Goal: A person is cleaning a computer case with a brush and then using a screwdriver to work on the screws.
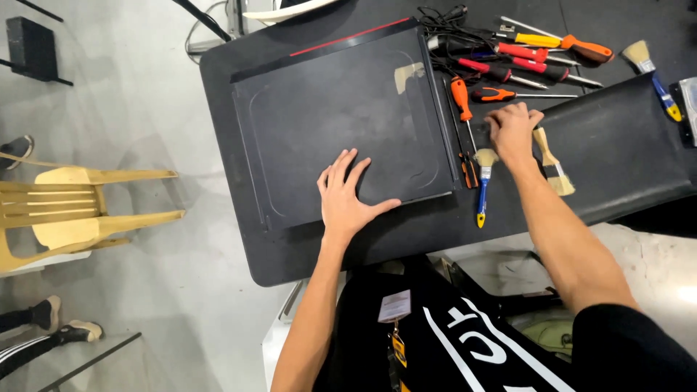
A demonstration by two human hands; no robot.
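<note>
Flat under left grip, black panel

Your bare left hand lies flat, palm down, fingers spread toward twelve o'clock and thumb out toward three, forearm running back toward seven, while your bare right hand rests palm down with fingers curled, its forearm stretching back toward five o'clock.

You wear a black short-sleeved shirt with bold white lettering across the front, bare forearms, and a badge hanging on an orange-yellow lanyard clip.
</note>
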